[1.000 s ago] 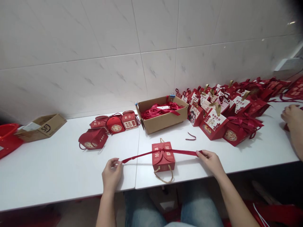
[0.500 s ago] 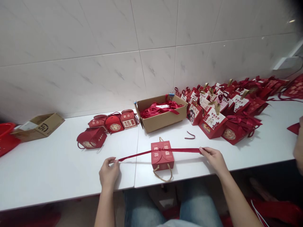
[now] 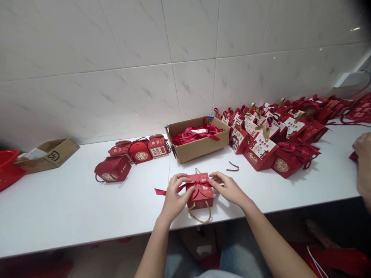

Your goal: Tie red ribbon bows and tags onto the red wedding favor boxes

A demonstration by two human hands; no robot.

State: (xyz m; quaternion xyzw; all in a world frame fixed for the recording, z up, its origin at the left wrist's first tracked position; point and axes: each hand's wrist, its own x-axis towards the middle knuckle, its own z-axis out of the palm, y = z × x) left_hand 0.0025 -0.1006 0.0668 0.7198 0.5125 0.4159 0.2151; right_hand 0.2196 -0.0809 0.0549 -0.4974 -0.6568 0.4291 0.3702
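Observation:
A small red gift box (image 3: 199,200) with gold print and twisted cord handles lies on the white table in front of me. Across its top runs a red ribbon (image 3: 160,191), knotted at the middle. My left hand (image 3: 176,196) curls its thumb and fingers about the ribbon at the box's left side, and a loose ribbon end sticks out beyond it. On the right side, my right hand (image 3: 227,188) has its fingertips on the ribbon close to the knot. The ribbon's right end is hidden by that hand.
Behind the gift box stands a cardboard box (image 3: 199,151) of red ribbons. Several red boxes (image 3: 112,170) sit to the left, and many bagged-looking red boxes (image 3: 259,154) crowd the right. A short dark cord (image 3: 232,166) lies between. Another person's hand (image 3: 363,166) shows at the right edge.
Both my hands have come inward from the stretched ribbon ends to the knot on the box. The left ribbon end now hangs loose on the table. The other person's hand has shifted into view.

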